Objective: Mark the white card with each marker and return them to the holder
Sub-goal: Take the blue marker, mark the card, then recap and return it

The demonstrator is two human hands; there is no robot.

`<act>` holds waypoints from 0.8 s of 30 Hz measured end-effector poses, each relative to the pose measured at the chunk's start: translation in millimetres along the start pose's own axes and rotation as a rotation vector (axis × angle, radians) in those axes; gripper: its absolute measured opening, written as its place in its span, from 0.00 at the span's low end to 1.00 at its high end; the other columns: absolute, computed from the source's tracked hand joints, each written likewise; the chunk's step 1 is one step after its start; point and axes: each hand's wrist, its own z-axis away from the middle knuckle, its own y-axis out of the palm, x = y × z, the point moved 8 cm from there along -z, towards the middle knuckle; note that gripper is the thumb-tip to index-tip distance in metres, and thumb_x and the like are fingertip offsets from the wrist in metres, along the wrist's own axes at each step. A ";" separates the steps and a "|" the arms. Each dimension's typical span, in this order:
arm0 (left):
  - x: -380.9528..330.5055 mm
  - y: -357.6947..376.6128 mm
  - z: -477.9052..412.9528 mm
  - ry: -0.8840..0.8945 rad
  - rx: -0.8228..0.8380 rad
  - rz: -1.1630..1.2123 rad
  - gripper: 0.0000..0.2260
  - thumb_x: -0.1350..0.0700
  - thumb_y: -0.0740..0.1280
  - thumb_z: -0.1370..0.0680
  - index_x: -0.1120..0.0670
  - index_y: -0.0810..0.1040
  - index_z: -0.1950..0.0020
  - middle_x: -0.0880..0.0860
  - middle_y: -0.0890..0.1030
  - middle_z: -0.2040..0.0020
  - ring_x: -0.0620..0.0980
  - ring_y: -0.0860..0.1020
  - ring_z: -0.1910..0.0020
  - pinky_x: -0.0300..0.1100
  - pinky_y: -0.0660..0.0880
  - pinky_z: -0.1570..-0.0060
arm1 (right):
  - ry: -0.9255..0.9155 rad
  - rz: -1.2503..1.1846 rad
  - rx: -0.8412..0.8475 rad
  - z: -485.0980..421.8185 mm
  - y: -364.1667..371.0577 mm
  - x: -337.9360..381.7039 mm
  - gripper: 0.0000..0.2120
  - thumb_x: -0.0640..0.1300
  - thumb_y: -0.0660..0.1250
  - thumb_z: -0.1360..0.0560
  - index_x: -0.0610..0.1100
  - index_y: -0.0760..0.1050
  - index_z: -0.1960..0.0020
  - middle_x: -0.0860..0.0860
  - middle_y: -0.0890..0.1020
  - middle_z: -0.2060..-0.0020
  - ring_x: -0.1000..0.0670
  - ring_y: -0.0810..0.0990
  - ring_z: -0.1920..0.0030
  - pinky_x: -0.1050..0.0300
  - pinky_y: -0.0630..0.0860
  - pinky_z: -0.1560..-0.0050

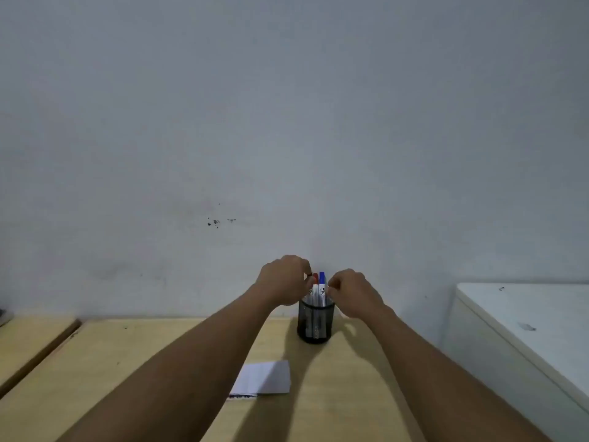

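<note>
A black mesh holder (315, 323) stands on the wooden table near the wall, with a red-capped marker (315, 283) and a blue-capped marker (322, 283) upright in it. My left hand (283, 282) is above the holder's left side, its fingertips pinched on a dark marker cap (308, 275) beside the red one. My right hand (353, 293) is curled at the holder's right side, fingertips touching the blue marker's barrel; whether it grips is unclear. The white card (264, 378) lies flat in front of the holder, between my forearms, with dark marks along its near left edge.
The wooden table (127, 362) meets a plain grey wall just behind the holder. A second wooden surface (28, 339) adjoins on the left across a dark gap. A white cabinet (526, 323) stands close on the right.
</note>
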 end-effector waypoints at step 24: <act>1.8 -30.0 -31.1 -0.088 -0.213 0.499 0.15 0.44 0.66 0.21 0.54 0.85 0.52 0.48 0.80 0.64 0.50 0.79 0.61 0.41 0.71 0.64 | 0.013 -0.485 -0.165 -9.0 -47.4 34.1 0.12 0.52 0.69 0.22 0.46 0.84 0.46 0.52 0.86 0.49 0.48 0.82 0.45 0.41 0.75 0.38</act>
